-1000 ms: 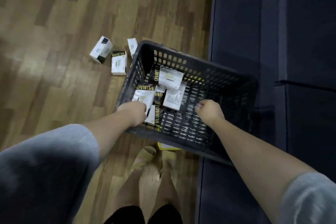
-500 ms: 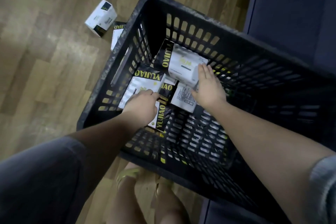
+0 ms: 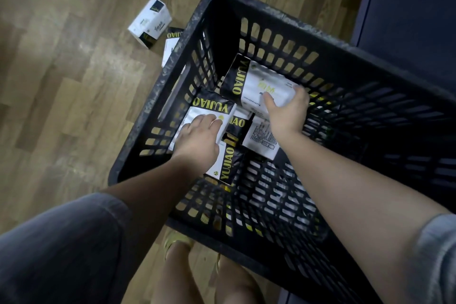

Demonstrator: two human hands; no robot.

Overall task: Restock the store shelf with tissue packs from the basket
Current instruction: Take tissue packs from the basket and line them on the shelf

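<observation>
Both hands have moved deeper into the black basket point(image 3: 328, 39). The right hand point(image 3: 287, 112) now grips a white YUJIAO tissue pack point(image 3: 259, 84); the left hand point(image 3: 199, 137) presses open-fingered onto another pack point(image 3: 209, 108). Lifting comes next.

Both hands down inside a black slotted basket point(image 3: 197, 32) on wood flooring. Left hand point(image 3: 199, 138) flat on a YUJIAO tissue pack point(image 3: 209, 108) by the left wall; right hand point(image 3: 286, 113) curled around the near edge of a farther pack point(image 3: 256, 81). More packs beneath. Outside, far left: a white box point(image 3: 150, 22) on the floor.
</observation>
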